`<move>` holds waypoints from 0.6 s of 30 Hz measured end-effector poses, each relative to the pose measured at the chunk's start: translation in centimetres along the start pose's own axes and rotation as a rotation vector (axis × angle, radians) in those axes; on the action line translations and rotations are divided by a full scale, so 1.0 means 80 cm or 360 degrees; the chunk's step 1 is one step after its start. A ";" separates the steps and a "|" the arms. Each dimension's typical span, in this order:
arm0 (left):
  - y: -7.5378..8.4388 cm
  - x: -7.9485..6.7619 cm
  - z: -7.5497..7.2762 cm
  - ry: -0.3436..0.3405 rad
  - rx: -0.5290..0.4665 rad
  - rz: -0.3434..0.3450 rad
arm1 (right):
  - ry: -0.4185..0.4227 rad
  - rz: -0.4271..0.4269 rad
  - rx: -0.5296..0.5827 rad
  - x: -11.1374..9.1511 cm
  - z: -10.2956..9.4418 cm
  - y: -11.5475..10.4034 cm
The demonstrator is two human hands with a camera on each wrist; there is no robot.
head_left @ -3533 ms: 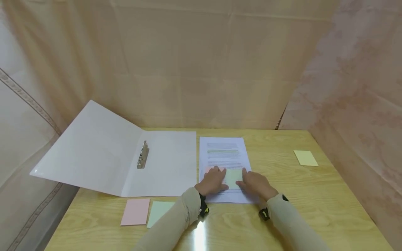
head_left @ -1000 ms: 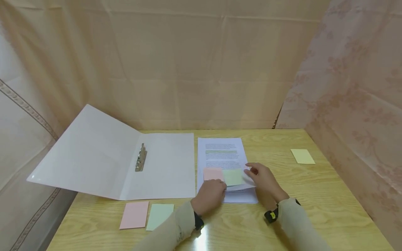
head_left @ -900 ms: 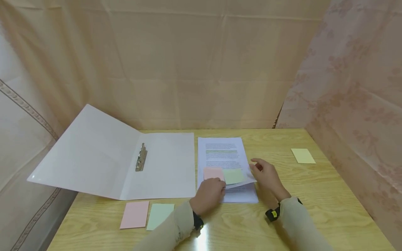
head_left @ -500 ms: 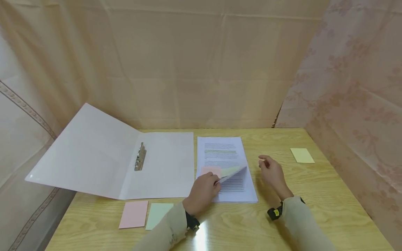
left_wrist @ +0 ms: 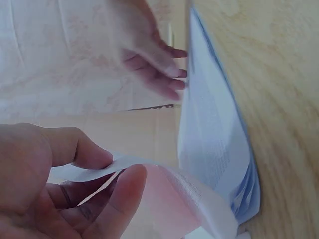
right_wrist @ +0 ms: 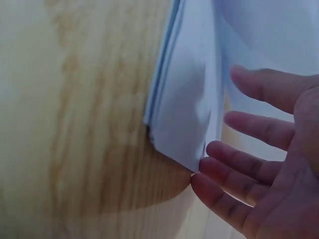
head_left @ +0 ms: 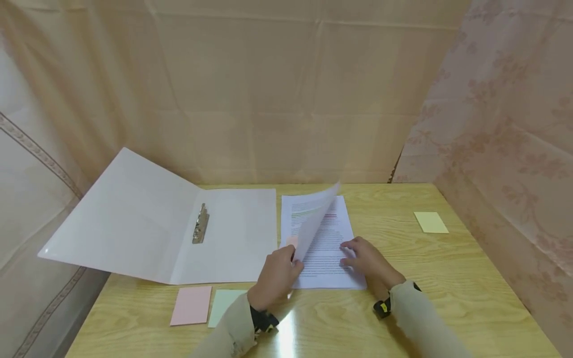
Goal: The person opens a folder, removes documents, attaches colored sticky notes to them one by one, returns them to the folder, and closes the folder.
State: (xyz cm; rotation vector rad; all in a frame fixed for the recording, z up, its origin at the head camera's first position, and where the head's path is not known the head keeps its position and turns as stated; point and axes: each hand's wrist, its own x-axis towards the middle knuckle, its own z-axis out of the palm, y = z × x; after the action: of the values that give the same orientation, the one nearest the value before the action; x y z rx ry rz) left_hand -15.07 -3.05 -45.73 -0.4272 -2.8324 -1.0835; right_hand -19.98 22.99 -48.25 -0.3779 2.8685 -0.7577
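Observation:
My left hand (head_left: 274, 276) pinches the lower edge of the top sheet (head_left: 315, 226) between thumb and fingers. That sheet is lifted and curls up and leftward off the stack of printed pages (head_left: 329, 258). A pink sticky note (left_wrist: 169, 201) on the lifted sheet shows in the left wrist view; the green note beside it is hidden in the head view. A page with a red highlighted line lies uncovered below. My right hand (head_left: 369, 261) is at the right edge of the stack, its fingers spread and loosely bent in the right wrist view (right_wrist: 259, 164), holding nothing.
An open white folder (head_left: 241, 233) with a metal clip (head_left: 201, 223) lies left of the pages. Pink (head_left: 191, 306) and green (head_left: 224, 306) sticky pads sit near the front, the green partly behind my left sleeve. A yellow pad (head_left: 430, 222) lies at the right. Curtains hang behind.
My left hand has turned the top sheet up and leftward, uncovering the page below. My right hand let go of the sheet's corner, moved right, then came back to the stack's edge.

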 end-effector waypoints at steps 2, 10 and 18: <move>-0.002 -0.001 -0.004 0.0038 0.0016 -0.0004 | -0.0009 -0.0040 -0.0075 0.001 0.003 -0.001; -0.022 -0.013 -0.022 0.0218 -0.0040 -0.0049 | -0.0055 -0.0008 -0.0219 0.004 0.010 -0.013; -0.050 -0.027 -0.050 0.0322 -0.0070 -0.0236 | -0.0055 0.0011 -0.0243 0.002 0.010 -0.022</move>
State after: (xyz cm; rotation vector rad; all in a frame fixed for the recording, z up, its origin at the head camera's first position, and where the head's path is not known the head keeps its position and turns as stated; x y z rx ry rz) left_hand -14.24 -9.05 -45.73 -0.1032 -2.7003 -1.1446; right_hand -19.65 21.11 -48.08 -0.3958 2.9017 -0.5271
